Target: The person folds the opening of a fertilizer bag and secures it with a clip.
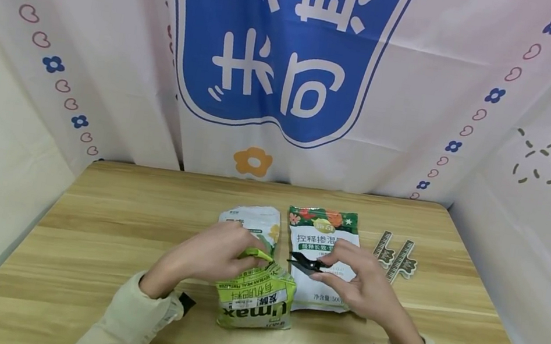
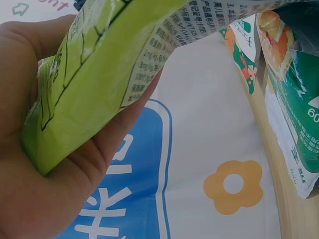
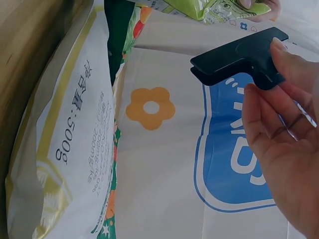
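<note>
My left hand (image 1: 214, 248) grips the gathered top of a lime-green fertilizer bag (image 1: 257, 304), which stands on the wooden table. In the left wrist view the folded green plastic (image 2: 94, 94) lies between thumb and fingers. My right hand (image 1: 366, 282) pinches a black bag clip (image 1: 306, 263) just right of the bag's top, apart from it. The right wrist view shows the clip (image 3: 239, 55) between thumb and fingertips, its long jaws pointing towards the green bag (image 3: 199, 7). Whether the green bag's mouth is open is hidden.
Beneath the right hand lies a white-and-green 500 g bag (image 1: 318, 295). Another white bag (image 1: 253, 216) is partly hidden behind the left hand. Two flat pieces with ruler-like marks (image 1: 382, 247) lie at the right. A printed cloth (image 1: 423, 99) hangs behind the table (image 1: 105, 218).
</note>
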`<state>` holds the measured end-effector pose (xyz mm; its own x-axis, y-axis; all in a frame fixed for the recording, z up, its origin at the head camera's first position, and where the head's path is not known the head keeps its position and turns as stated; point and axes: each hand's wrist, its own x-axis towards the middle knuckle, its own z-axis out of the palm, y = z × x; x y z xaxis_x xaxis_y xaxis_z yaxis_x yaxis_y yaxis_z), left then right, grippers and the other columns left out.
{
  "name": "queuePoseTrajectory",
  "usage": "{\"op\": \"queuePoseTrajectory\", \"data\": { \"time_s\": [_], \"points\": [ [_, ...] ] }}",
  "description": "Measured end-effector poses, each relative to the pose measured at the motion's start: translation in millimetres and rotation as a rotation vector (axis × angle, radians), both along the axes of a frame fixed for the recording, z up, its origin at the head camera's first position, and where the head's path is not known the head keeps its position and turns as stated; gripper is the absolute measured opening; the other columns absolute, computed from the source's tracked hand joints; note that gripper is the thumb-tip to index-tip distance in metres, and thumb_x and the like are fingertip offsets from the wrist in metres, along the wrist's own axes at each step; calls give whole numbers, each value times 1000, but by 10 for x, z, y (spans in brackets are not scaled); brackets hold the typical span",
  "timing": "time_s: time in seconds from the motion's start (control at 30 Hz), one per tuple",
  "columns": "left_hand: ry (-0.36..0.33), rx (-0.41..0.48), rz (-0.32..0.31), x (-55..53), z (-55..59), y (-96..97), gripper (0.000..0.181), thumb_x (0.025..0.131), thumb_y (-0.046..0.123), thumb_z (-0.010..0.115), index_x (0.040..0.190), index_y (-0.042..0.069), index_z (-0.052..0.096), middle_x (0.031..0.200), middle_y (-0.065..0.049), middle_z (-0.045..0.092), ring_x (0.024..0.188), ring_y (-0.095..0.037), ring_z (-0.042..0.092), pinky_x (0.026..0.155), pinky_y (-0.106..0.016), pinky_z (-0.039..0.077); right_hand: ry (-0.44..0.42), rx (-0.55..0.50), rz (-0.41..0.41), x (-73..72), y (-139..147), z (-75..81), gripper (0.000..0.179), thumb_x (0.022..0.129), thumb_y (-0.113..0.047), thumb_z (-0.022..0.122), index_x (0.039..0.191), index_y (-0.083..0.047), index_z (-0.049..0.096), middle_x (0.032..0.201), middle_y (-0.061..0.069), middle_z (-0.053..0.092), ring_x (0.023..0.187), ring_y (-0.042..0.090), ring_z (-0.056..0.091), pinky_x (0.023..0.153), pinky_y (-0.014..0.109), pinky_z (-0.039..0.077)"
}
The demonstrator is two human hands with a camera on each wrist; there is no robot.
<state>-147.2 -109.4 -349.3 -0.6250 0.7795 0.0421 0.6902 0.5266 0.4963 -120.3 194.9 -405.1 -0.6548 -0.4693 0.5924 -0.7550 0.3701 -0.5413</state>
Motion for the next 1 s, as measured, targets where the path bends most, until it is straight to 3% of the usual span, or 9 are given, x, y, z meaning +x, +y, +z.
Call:
{"op": "queuePoseTrajectory", "data": {
  "time_s": [0.23,0.4,0.6,0.83,1.0],
  "points": [
    [-6,-2,1,4,16,-2,14,102,17,68,104,17,82,61,15,53,48,3,35,55,-18,38,-2,-7,56,-10,-123,34,24,83,-6,87,100,-19,76,87,-9,68,80,6,60,75,23,53],
    [-2,0,5,11,16,0,15,102,17,68,108,17,82,69,13,66,48,3,35,56,-18,40,-38,-6,70,-19,-214,59,22,86,-9,86,101,-20,75,87,-9,69,79,4,60,73,24,54],
    [-28,-4,25,7,11,3,15,101,18,70,110,17,82,64,15,60,45,2,32,50,-19,34,-96,-16,68,-19,-247,104,21,88,-11,85,95,-24,71,85,-10,67,78,3,58,75,27,55],
    [-26,-9,30,7,13,5,16,101,18,71,112,18,82,63,15,58,45,2,32,50,-19,33,-158,-7,45,-10,-250,123,20,90,-13,83,92,-27,68,79,-10,56,67,3,34,59,23,33],
    [-35,-5,30,11,12,3,15,101,19,71,112,18,82,63,15,57,46,2,33,51,-19,34,-230,-13,64,-24,-253,127,20,91,-14,82,91,-27,67,81,-11,55,70,6,43,61,22,37]
  ]
}}
